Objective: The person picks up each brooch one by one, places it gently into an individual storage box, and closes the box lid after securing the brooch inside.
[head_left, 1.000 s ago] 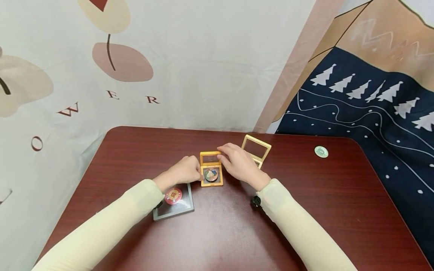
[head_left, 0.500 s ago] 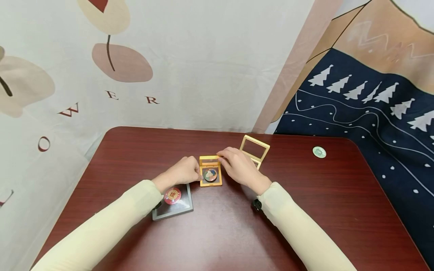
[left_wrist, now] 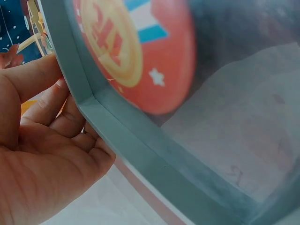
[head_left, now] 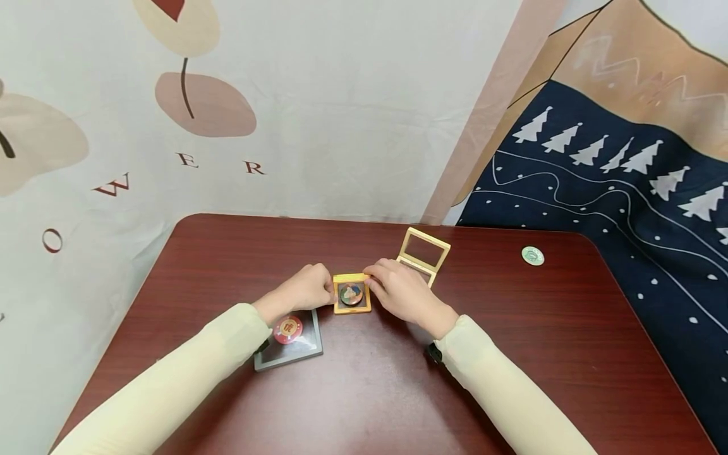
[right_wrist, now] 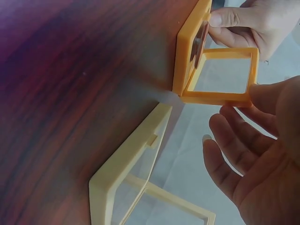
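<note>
A small orange display case (head_left: 352, 310) with a clear-windowed lid lies on the table, a round multicoloured disc (head_left: 351, 294) inside its base. In the right wrist view the case's lid (right_wrist: 254, 70) stands roughly square to the base. My right hand (head_left: 402, 289) pinches the lid's free edge between thumb and index finger, other fingers loosely curled. My left hand (head_left: 307, 288) grips the left side of the base with thumb and fingertips, seen from across in the right wrist view. Under my left wrist lies a grey-framed case (head_left: 291, 363) with a red poker chip (head_left: 287, 329) in it.
Behind my right hand a cream case (head_left: 443, 253) stands with its lid up, its base partly hidden by the hand. A pale green round chip (head_left: 533, 255) lies at the table's far right. A hanging cloth (head_left: 341, 126) rises behind the dark red table (head_left: 364, 392).
The orange lid has swung from leaning back to about upright, as my right hand moved toward me with it. My left hand has stayed at the base.
</note>
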`<state>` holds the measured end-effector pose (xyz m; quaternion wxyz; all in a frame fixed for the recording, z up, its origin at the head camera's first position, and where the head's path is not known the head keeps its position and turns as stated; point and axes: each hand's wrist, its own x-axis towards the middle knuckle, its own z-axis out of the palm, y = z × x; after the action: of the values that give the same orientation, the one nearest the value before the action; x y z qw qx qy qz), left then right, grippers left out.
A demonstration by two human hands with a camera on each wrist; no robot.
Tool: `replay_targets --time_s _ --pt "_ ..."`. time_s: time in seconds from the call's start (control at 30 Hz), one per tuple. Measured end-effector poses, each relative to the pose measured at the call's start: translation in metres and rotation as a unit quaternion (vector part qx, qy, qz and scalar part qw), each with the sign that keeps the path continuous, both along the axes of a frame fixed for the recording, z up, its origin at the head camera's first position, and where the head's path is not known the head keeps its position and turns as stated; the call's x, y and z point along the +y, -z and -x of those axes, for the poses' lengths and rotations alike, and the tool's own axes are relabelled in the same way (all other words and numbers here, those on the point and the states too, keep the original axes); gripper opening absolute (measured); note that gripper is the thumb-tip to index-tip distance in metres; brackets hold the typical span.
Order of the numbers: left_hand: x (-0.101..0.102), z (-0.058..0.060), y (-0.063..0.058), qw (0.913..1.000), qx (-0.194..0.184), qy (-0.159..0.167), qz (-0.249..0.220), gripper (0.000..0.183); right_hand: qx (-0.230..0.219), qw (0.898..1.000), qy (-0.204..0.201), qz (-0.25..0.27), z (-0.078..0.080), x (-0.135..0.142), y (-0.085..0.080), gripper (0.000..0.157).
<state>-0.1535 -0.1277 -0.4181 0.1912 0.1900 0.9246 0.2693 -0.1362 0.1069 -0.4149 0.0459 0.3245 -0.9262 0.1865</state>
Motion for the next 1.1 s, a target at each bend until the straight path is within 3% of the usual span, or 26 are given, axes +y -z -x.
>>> replay_targets --time_s 0.23,0.43,0.67,0.87,1.1 --pt "-0.002 0.002 0.001 0.9999 0.006 0.011 0.004 0.021 0.012 1.000 -0.009 -0.002 -0.008 0.001 0.003 0.022" --pt "-0.003 0.001 0.001 0.9997 0.013 0.020 0.000 0.031 0.018 1.000 -0.014 -0.006 -0.013 0.001 0.007 0.022" --pt "-0.005 0.001 0.000 0.9994 0.009 0.032 -0.002 0.039 -0.007 1.000 -0.021 -0.011 -0.018 -0.001 0.010 0.025" --pt "-0.008 -0.002 -0.002 0.9994 -0.025 0.019 -0.018 0.048 -0.014 1.000 -0.024 -0.014 -0.022 0.000 0.011 0.027" --pt "-0.008 -0.006 -0.004 0.9996 -0.014 0.007 -0.025 0.043 0.002 0.999 -0.032 -0.020 -0.025 0.001 0.016 0.025"
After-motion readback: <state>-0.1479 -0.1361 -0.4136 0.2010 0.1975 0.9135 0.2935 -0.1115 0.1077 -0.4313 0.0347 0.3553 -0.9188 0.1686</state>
